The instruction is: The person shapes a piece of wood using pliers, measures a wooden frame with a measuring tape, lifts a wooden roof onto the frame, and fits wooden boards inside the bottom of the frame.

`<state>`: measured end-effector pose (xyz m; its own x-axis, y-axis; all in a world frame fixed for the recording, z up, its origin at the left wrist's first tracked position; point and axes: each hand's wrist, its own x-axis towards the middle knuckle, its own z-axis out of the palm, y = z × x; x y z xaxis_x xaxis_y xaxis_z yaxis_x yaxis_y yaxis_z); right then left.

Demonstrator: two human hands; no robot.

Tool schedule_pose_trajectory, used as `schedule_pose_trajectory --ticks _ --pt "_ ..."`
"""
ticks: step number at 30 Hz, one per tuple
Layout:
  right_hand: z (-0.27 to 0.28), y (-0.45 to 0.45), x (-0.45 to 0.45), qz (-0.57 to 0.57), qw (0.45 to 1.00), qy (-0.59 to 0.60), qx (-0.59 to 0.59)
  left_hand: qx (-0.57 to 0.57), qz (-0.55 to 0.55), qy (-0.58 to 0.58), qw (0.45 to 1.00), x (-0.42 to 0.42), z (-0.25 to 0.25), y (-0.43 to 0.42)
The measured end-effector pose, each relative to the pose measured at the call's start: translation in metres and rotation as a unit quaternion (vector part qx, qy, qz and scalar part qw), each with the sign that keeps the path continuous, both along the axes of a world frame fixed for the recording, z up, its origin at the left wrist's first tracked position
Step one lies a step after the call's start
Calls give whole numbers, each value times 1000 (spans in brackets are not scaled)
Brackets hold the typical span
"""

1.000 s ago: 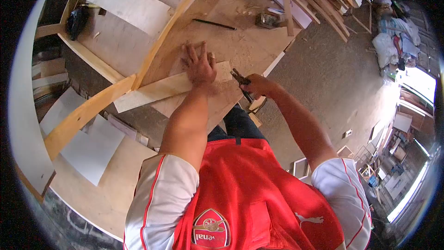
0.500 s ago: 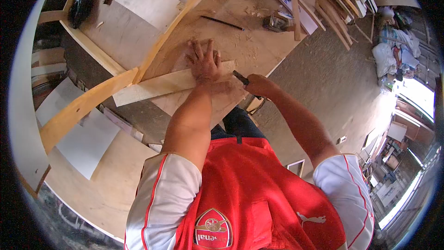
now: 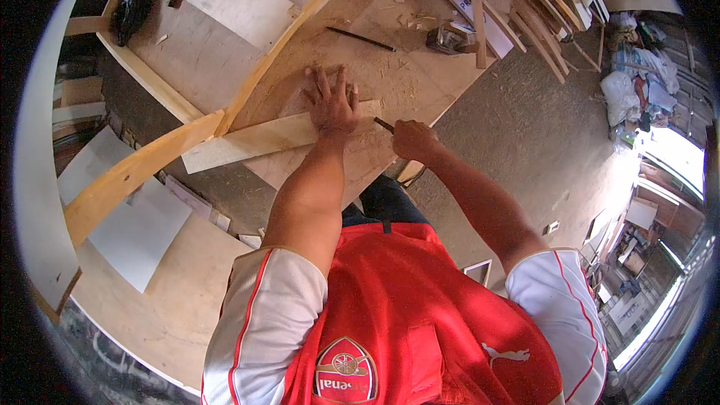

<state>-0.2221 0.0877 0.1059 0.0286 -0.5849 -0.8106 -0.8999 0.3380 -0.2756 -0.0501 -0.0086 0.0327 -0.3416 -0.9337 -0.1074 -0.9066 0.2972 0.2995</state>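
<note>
My left hand [image 3: 333, 109] lies flat with its fingers spread, across a pale wooden strip [image 3: 255, 140] near its right end. Fingertips reach past the strip onto the brown plywood sheet [image 3: 281, 90]. My right hand [image 3: 414, 139] is closed round a narrow dark tool [image 3: 383, 124]; its kind is not clear because my fingers cover most of it. The tool's front end is at the right end of the strip; whether it touches the wood I cannot tell. A dark pencil-like stick [image 3: 360, 37] lies on the plywood beyond my left hand.
Wood shavings [image 3: 412, 22] and a small clear container [image 3: 448, 39] are on the plywood. A long curved wooden edge [image 3: 262, 67] rises at left. Several loose wooden strips [image 3: 525, 0] are stacked at the upper right. A white sheet [image 3: 142, 232] lies at lower left.
My right hand has shifted slightly left with the dark tool, which now shows a thinner side. My left hand stays in the same place on the strip.
</note>
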Motion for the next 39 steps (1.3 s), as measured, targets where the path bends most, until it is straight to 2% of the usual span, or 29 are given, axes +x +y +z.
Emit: schedule_pose_trajectory --ticks 2,5,8,9,10,11,12,13,14,15,16,17,18,19,21,23,25,26,27,29,31,34,37,38,39 --pt "-9 1 0 -20 999 -21 -13 0 -1 -5 1000 0 -1 -1" --pt "10 -7 -5 -158 979 -93 91 3 0 -15 1000 0 1 -1" --pt "-31 20 -3 -257 933 -218 127 11 -2 -29 1000 -1 1 -2" --pt "-31 25 2 -389 855 -294 176 11 -5 -24 1000 -1 3 -2" --pt "-30 32 10 -509 750 -361 220 10 -7 -19 1000 1 5 -3" --pt "-29 34 17 -612 622 -417 256 9 -9 -13 1000 1 6 -4" --pt "-21 30 19 -657 550 -430 283 8 -8 -14 1000 1 7 -4" --pt "-31 33 15 -551 710 -380 219 6 -6 -14 1000 0 7 -5" --pt "-36 35 9 -421 839 -312 147 7 -5 -15 1000 0 8 -4" --pt "-41 37 6 -273 931 -232 68 3 -6 -16 1000 1 7 -4" --pt "-46 41 7 -172 973 -154 5 0 -8 -17 1000 2 7 -3" --pt "-22 31 9 -68 993 -73 -57 -2 -11 -16 1000 2 6 -2" --pt "-2 21 10 36 992 12 -120 -2 -10 -23 1000 2 3 -2" --pt "12 19 5 -3 996 -75 -46 -2 -10 -29 1000 2 0 -2" --pt "36 22 -15 -75 961 -244 103 -15 -3 -39 999 3 -7 -10" --pt "82 70 -37 -188 962 -175 88 -18 3 -39 999 -2 -12 -1" --pt "110 88 -59 -311 933 -163 77 -9 -9 -41 999 0 -8 4" --pt "114 80 -71 -369 906 -194 78 -12 -13 -44 999 0 -8 -1" --pt "112 71 -82 -420 874 -228 81 -14 -7 -41 999 -1 -8 -2" --pt "37 75 -103 -341 901 -264 -55 -10 1 -42 999 -2 -10 2" --pt "69 13 -85 -320 940 -113 -34 -10 -1 -35 999 -3 -4 4" --pt "10 -7 -87 -427 878 -216 25 -17 -10 -16 1000 1 1 1" --pt "5 -10 -63 -527 793 -299 56 -31 -17 -23 999 4 -3 3" --pt "-8 3 -60 -462 818 -343 15 -39 -17 -30 999 3 -4 2" --pt "-19 17 -49 -468 809 -354 24 -40 -15 -33 999 3 -3 3"
